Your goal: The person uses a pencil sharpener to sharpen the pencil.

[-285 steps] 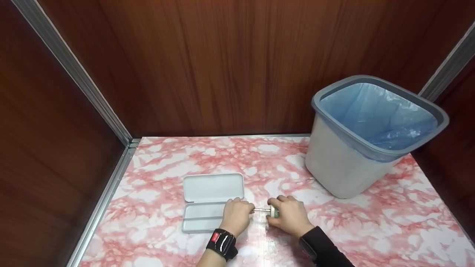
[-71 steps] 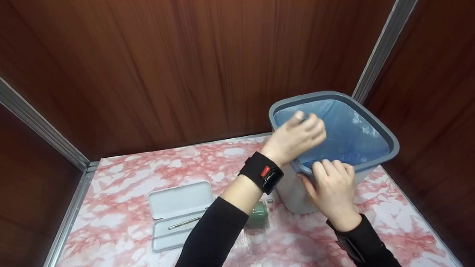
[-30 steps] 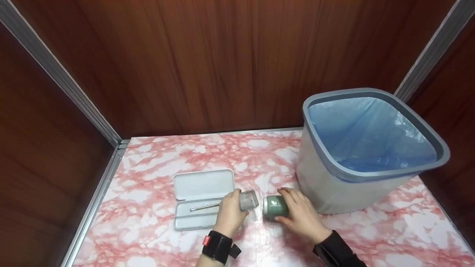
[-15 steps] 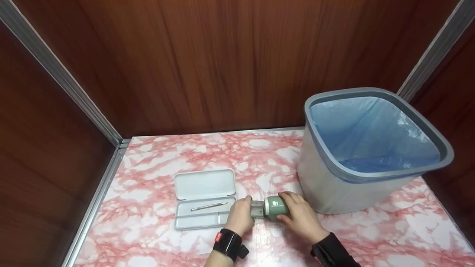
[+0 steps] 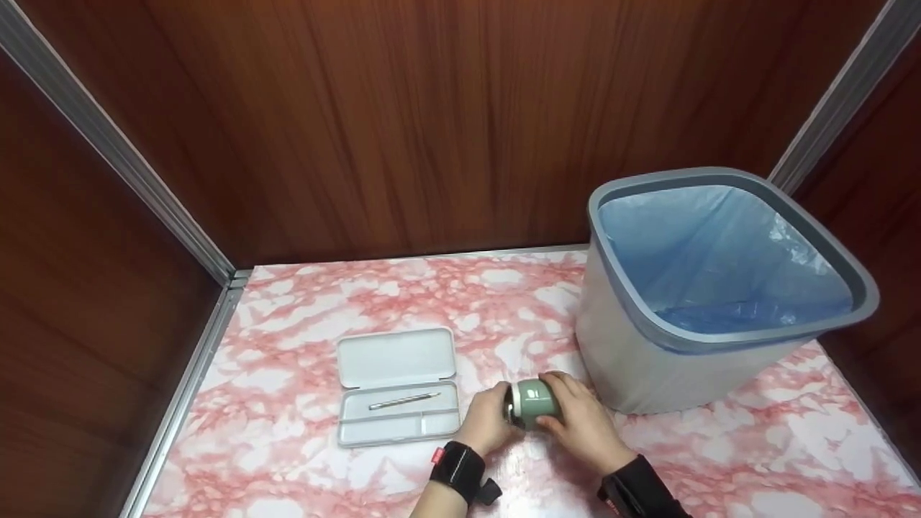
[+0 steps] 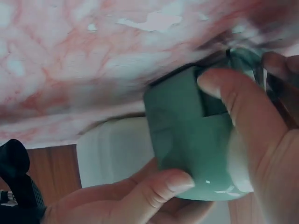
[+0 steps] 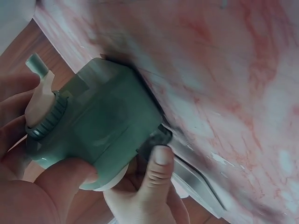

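Observation:
A green crank pencil sharpener (image 5: 536,400) with a cream front lies between my hands, low over the table. My right hand (image 5: 586,423) grips its body from the right, fingers over the top and thumb on the near side. The crank handle (image 7: 41,74) stands beside my right fingers in the right wrist view. My left hand (image 5: 488,419) is at the sharpener's front and holds the clear shavings drawer (image 6: 246,61), which is mostly inside the body. In the left wrist view the left thumb (image 6: 229,86) lies across the drawer opening.
An open pale grey pencil case (image 5: 396,360) lies left of my hands, with a pencil (image 5: 403,401) in its upper compartment. A large bin (image 5: 640,367) with a grey rim and blue liner stands at the right. Wood-look panels (image 5: 403,129) enclose the marbled table (image 5: 302,309).
Earlier a pencil was in the sharpener; now it lies in the case. Both hands were at the bin, then came back. The left hand has since pushed the drawer rightward into the sharpener.

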`<state>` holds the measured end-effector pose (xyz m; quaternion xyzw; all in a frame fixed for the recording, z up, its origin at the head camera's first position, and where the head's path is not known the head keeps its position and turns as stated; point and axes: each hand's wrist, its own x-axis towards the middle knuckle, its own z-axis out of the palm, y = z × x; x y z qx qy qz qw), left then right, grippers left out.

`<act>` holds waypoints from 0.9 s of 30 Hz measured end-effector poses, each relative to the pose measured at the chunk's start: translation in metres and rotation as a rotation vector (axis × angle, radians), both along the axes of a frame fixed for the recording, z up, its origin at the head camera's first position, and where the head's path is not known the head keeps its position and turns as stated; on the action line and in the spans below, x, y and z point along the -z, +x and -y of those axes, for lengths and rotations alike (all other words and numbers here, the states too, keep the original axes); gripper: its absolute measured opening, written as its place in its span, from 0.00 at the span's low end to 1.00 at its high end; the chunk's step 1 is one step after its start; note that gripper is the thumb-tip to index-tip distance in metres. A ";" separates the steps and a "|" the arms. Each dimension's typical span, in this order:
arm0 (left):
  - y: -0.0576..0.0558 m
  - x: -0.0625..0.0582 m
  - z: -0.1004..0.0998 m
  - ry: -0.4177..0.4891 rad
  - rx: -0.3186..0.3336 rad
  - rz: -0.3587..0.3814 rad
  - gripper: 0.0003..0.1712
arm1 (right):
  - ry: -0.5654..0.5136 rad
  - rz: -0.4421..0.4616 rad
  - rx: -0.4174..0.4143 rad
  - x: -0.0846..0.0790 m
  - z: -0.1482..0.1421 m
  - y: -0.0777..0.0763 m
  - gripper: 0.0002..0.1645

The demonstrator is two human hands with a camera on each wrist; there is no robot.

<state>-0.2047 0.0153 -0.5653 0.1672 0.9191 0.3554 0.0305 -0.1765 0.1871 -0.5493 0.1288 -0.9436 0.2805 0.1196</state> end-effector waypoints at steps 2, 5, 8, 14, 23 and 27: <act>0.000 0.000 -0.003 0.004 0.006 0.008 0.37 | -0.008 0.001 0.000 0.001 0.002 0.001 0.39; 0.002 0.001 -0.004 -0.007 -0.009 0.017 0.44 | -0.014 -0.001 -0.003 0.002 0.003 0.001 0.39; 0.004 -0.001 -0.001 -0.019 -0.031 0.023 0.51 | -0.015 -0.012 -0.011 0.003 0.003 0.000 0.39; 0.007 -0.030 0.022 -0.168 -0.130 -0.103 0.47 | 0.015 -0.093 -0.043 -0.009 0.002 -0.002 0.44; -0.002 -0.081 0.070 -0.428 -0.334 -0.462 0.45 | 0.166 -0.224 -0.050 -0.062 0.003 -0.027 0.48; -0.002 -0.087 0.083 -0.474 -0.358 -0.419 0.50 | 0.258 -0.178 -0.033 -0.069 0.006 -0.036 0.49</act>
